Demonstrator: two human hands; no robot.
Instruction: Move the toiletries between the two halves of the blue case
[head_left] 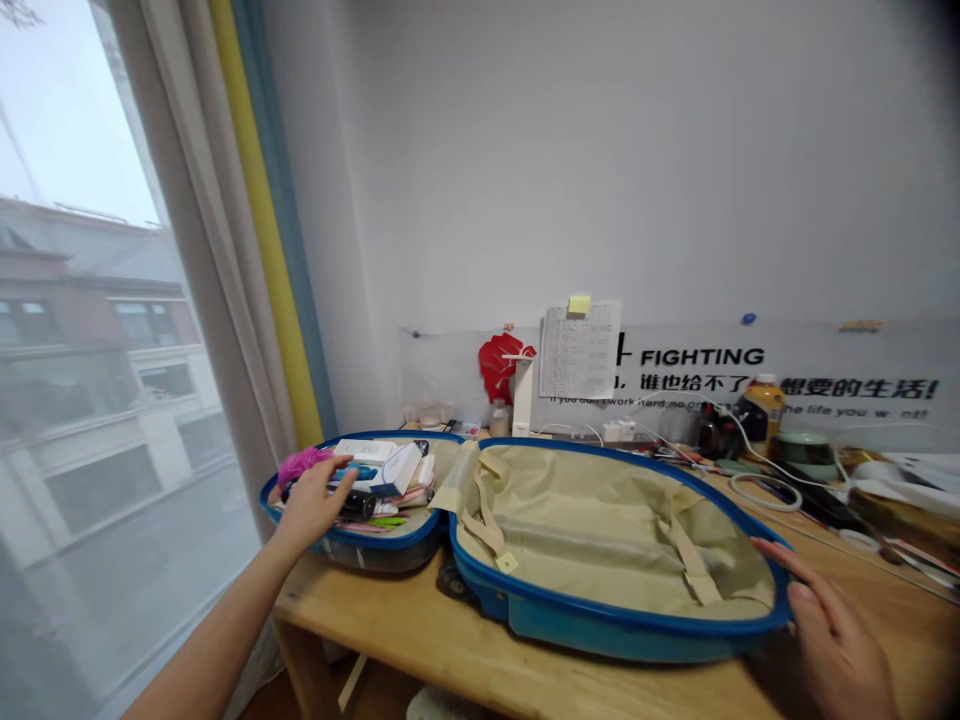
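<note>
A blue hard-shell suitcase (600, 625) lies open flat on a wooden desk (420, 640). Its right half shows bare beige lining with straps. Its left half (375, 548) is filled with small items: white boxes (375, 455), a pink fluffy thing (300, 462), a black cylinder (358, 504). My left hand (315, 500) reaches into that left half, fingers spread and resting on the items beside the pink thing. My right hand (832, 640) lies on the suitcase's right rim, fingers apart, holding nothing.
Clutter covers the back right of the desk: an orange-capped bottle (761, 405), white cables (757, 490), a green round container (806, 452). Papers (579, 350) and a red cutout (501, 365) hang on the wall. A window and curtains (255, 230) stand at left.
</note>
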